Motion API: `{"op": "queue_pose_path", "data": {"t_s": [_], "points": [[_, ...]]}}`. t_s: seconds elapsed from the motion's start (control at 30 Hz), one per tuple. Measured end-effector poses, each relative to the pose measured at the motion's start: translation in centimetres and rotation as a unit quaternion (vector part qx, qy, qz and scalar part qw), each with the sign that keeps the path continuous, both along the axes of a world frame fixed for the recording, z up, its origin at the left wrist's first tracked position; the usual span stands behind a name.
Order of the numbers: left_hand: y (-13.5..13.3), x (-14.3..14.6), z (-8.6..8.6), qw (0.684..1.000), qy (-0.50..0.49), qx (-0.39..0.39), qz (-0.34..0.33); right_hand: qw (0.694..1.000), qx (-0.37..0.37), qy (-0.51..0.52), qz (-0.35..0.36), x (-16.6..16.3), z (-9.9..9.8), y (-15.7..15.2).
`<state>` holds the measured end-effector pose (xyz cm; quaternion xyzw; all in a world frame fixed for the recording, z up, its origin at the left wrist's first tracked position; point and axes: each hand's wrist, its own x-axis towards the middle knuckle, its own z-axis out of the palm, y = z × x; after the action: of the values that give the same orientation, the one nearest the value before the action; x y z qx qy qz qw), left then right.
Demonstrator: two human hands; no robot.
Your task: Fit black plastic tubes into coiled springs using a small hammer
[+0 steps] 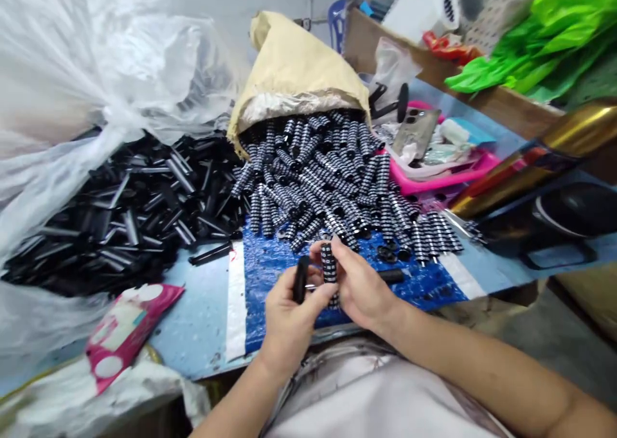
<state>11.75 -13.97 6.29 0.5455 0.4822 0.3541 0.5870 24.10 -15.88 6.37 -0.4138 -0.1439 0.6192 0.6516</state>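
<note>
In front of me, my left hand (pixel 289 322) is closed on a black plastic piece (pixel 301 278) that stands upright between thumb and fingers. A short bit of thin metal shows beside it. My right hand (pixel 366 287) grips a black ringed cylinder (pixel 329 263) with rows of small white marks, and my left thumb touches it too. The fingers partly hide its lower end. Beyond my hands, a large heap of similar ringed cylinders (pixel 313 181) spills from a cream sack (pixel 308 58) onto a blue plastic sheet (pixel 263 296).
On the left lies a pile of black plastic pieces (pixel 130 213) under a clear plastic bag (pixel 144 52). A pink packet (pixel 128 328) is at the table's front edge. To the right are a pink tray (pixel 419 184), a black flask (pixel 559 222) and a green bag (pixel 540 33).
</note>
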Motion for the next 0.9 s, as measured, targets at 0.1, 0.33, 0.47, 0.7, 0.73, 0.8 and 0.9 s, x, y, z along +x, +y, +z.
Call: {"op": "queue_pose_path", "data": {"t_s": [0.1,0.33,0.47,0.7,0.73,0.8,0.9], "points": [[0.0,0.2,-0.1,1.0,-0.002,0.023,-0.02,0.994,0.031,-0.099,0.04,0.0,-0.3,-0.3],[-0.5,-2.1,0.7,0.999,-0.015,-0.038,-0.021,0.719,0.341,-0.599,0.09,3.3,-2.6,-2.1],[-0.9,-2.0,0.7,0.999,-0.023,-0.04,-0.008,0.656,0.382,-0.649,0.053,3.3,-2.2,-2.4],[-1.5,-1.6,0.3,0.997,-0.071,-0.018,0.033,0.595,0.383,-0.706,-0.012,2.0,-1.8,-3.2],[-1.5,-1.6,0.2,0.995,-0.087,-0.031,0.03,0.588,0.377,-0.715,-0.023,1.9,-1.9,-3.2],[-1.3,-1.7,0.3,0.99,-0.119,-0.071,0.024,0.576,0.365,-0.731,-0.032,1.8,-2.2,-3.2],[-0.8,-2.2,0.6,0.976,-0.158,-0.151,-0.002,0.567,0.355,-0.743,-0.017,1.8,-2.3,-3.1]]}}
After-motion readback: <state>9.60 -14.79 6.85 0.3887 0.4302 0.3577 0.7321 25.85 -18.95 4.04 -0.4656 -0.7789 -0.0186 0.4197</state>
